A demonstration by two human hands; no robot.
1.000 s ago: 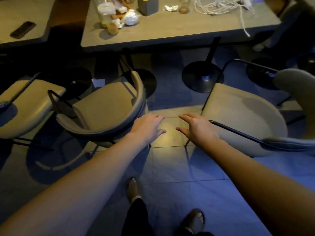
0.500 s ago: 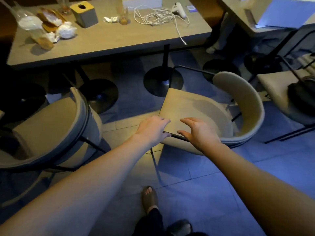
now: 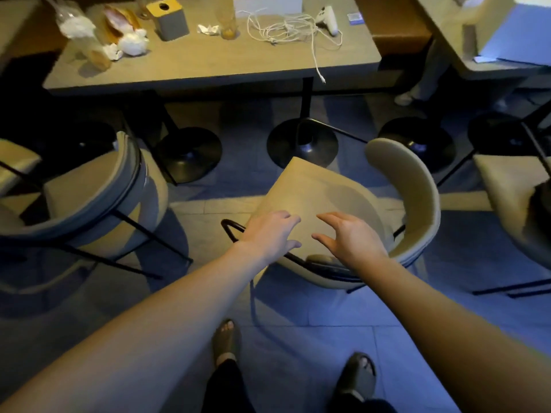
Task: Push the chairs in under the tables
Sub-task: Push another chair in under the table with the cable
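A beige padded chair point(image 3: 328, 189) with a curved backrest and black metal frame stands turned sideways in front of a long grey table point(image 3: 208, 70). My left hand point(image 3: 269, 234) hovers over the near corner of its seat, fingers spread, above the black frame bar. My right hand point(image 3: 348, 236) is open over the seat close to the near end of the backrest. Neither hand grips anything. A second beige chair point(image 3: 98, 201) stands to the left, its back towards me, partly under the table edge.
Round black table bases point(image 3: 301, 144) stand under the table. On top lie a white cable point(image 3: 286, 28), a tissue box point(image 3: 170, 16), glasses and wrappers. A third chair point(image 3: 512, 198) is at the right beside another table point(image 3: 483, 31). My sandalled feet point(image 3: 226, 341) stand on grey tiles.
The view swung right from the left chair to the sideways chair. Both hands moved from the gap between the chairs to over this chair's seat, fingers spreading.
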